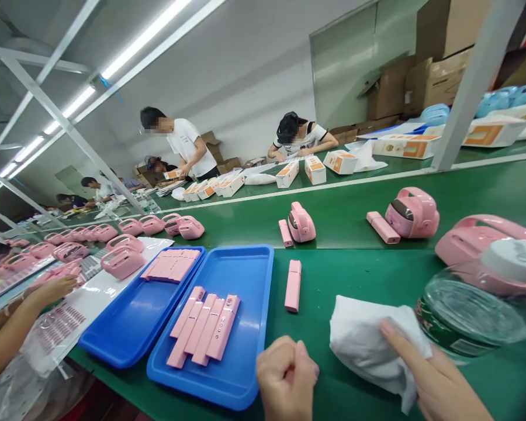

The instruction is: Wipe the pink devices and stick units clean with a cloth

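Observation:
My left hand is closed in a fist beside the right edge of the nearer blue tray; whatever it may hold is hidden. At the lower right, my right hand grips a bunched white cloth above the green tabletop. Several pink sticks lie side by side in the nearer tray. One more pink stick lies alone on the green surface, between that tray and the cloth.
A second blue tray holds more sticks. Pink devices stand on the green conveyor. A clear bottle lies at the right. A co-worker's arm reaches in at left; other people work across the line.

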Motion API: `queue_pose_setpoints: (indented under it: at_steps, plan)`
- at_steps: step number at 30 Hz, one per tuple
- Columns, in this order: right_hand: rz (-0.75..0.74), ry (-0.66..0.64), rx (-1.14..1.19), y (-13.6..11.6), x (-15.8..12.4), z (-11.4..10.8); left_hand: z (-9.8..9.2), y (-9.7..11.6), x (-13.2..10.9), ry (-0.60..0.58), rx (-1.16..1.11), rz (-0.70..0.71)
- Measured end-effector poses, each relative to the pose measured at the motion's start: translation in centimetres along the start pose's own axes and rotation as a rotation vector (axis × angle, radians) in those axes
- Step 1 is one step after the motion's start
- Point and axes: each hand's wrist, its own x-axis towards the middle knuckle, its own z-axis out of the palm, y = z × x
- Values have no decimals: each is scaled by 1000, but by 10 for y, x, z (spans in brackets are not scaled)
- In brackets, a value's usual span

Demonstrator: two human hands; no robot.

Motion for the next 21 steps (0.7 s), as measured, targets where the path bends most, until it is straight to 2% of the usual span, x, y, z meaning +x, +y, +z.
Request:
queue_pose_setpoints:
  at_steps: [3, 4, 8, 10, 13, 15, 17, 21]
  plan:
    - [57, -30, 111, -5, -2, 6, -8, 2, -5, 73, -141, 4]
    - [85, -43, 150, -5, -2, 7, -12, 6, -3, 99, -203, -63]
    - [135, -50, 230, -3, -3, 8, -27, 38, 16, 259, -591, -486]
    - [125, -57, 224, -1, -3, 8, -31, 57, 22, 310, -730, -583]
    - [135, -66, 206, -1, -3, 9, -32, 78, 21, 341, -787, -643]
    - [137, -70, 186, -2, -4, 10, -32, 86, 18, 366, -802, -661]
    - [118, -94, 152, -2, -4, 10, -32, 87, 16, 355, -807, -646]
    - [91, -130, 101, -1, -2, 8, -32, 83, 15, 253, -725, -555]
